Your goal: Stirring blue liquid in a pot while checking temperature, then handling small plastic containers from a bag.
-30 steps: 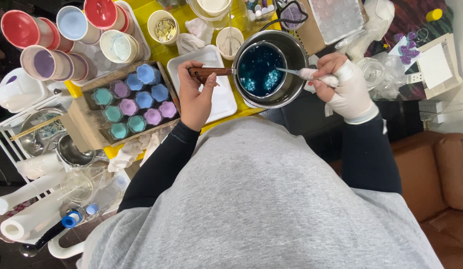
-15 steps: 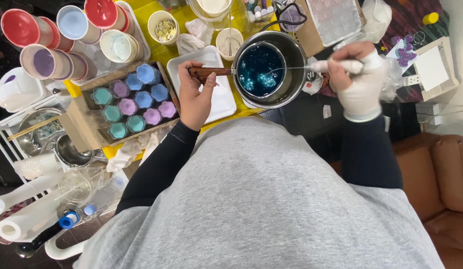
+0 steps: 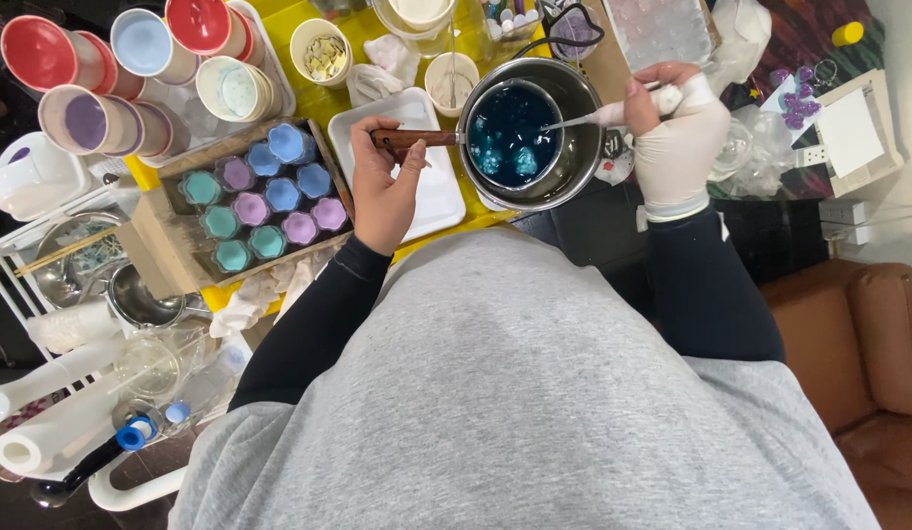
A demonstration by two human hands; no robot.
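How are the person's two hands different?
The left hand is bare; the right hand wears a white glove. The left hand grips the brown handle of the pot; the right hand holds a thin stirrer dipped into the blue liquid. Both have dark sleeves.

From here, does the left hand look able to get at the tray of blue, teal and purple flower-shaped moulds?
Probably yes: the left hand grips the pan handle right beside the tray, nothing between; it would need to let go first.

The gloved right hand (image 3: 677,132) has risen from beside the pan (image 3: 522,132) toward the upper right, tilting its stirring tool (image 3: 598,116) downward.
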